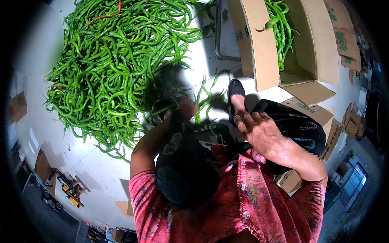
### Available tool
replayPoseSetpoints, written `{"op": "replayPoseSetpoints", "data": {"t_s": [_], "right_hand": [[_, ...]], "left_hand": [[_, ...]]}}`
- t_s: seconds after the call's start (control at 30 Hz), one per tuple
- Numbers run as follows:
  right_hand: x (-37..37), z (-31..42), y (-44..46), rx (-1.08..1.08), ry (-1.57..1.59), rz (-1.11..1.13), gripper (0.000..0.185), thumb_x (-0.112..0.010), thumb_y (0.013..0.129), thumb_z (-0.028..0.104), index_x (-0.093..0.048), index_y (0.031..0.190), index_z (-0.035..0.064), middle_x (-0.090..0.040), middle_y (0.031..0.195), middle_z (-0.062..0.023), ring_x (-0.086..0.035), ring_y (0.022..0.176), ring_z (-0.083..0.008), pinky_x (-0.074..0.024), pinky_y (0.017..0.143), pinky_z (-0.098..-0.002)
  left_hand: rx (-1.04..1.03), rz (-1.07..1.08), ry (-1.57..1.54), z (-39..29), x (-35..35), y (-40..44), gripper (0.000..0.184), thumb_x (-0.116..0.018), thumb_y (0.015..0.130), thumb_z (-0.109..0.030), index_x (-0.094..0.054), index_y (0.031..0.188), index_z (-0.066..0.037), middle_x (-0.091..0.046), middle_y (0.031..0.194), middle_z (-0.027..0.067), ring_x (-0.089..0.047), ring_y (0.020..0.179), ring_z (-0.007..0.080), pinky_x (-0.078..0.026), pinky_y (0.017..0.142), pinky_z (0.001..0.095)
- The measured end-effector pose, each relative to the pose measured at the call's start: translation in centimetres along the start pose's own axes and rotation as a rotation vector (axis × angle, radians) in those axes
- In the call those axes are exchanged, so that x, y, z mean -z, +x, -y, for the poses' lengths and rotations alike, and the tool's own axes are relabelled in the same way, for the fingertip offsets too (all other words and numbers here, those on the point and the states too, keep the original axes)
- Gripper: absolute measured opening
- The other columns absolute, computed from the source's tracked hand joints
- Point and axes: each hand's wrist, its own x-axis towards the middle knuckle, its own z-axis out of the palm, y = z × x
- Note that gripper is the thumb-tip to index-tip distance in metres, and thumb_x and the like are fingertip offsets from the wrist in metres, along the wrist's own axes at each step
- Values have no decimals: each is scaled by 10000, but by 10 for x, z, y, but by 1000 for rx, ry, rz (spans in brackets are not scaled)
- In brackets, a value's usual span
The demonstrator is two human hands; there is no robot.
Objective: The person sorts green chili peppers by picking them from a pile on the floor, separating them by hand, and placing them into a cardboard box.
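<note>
The left hand (187, 107) is near the middle of the frame, at the right edge of the heap, but shadow and blur cover its fingertips, so I cannot tell whether they pinch a pepper or close on nothing. The right hand (261, 131), right of centre, lies palm down over the bent leg in dark trousers (298, 125), its fingers loosely spread and slightly curled, with nothing seen in them.

Just beyond the left hand, a few loose peppers (208, 97) lie crossed on the pale floor (89, 146), between the heap and a foot in a black shoe (236, 91). Leftward from the same hand spreads the heap of green peppers (109, 69), which fills the upper left of the frame, long curled pods tangled over one another (a red pepper (119, 7) stands out near the top edge).

At the upper right is an open cardboard box (265, 60), flaps outward, with a bunch of peppers (283, 30) inside, along the side nearer the heap. Some of the crop is boxed, then, but by my judgement only a small share: far more lies loose on the floor, and bare cardboard shows inside the box beside the bunch, so it looks well short of full. More printed cartons (342, 40) stand at the far upper right.
</note>
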Motion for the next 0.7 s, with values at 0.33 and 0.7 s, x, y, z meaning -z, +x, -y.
{"op": "replayPoseSetpoints", "data": {"t_s": [0.33, 0.7], "right_hand": [[-2, -4, -8, 12, -58, -129, 258, -546, 784, 84, -586, 1011, -32, -627, 906, -167, -605, 974, -315, -507, 776, -377], [33, -18, -20, -107, -10, -307, 143, -542, 783, 49, -597, 909, 7, -648, 814, -140, -656, 811, -274, -521, 709, -382]], "left_hand": [[-85, 453, -499, 0, 168, 9, 398, -662, 700, -198, -642, 1095, -155, -667, 870, 144, -653, 830, 331, -519, 687, 432], [85, 350, -573, -7, 310, -19, 447, -663, 824, -346, -618, 1061, 30, -646, 1032, 240, -616, 948, 338, -481, 850, 442]]}}
